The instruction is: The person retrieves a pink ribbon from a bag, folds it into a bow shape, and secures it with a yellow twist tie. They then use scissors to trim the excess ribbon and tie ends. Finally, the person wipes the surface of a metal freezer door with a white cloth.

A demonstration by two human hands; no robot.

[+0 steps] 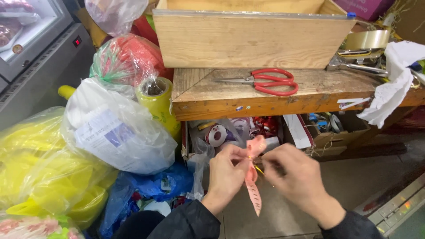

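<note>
My left hand (226,173) and my right hand (295,176) are close together in front of me, both pinching a pink ribbon (253,186). The ribbon loops up between the fingertips and its tail hangs down between my wrists. A thin gold strand shows at the pinch point. Red-handled scissors (271,82) lie on the wooden bench (212,104) above my hands, apart from them.
A wooden box (248,40) stands on the bench. Tape rolls, a metal tool and a white cloth (392,86) sit at the right. Plastic bags, white (115,128) and yellow (40,168), pile up at the left. Ribbon spools fill the shelf under the bench.
</note>
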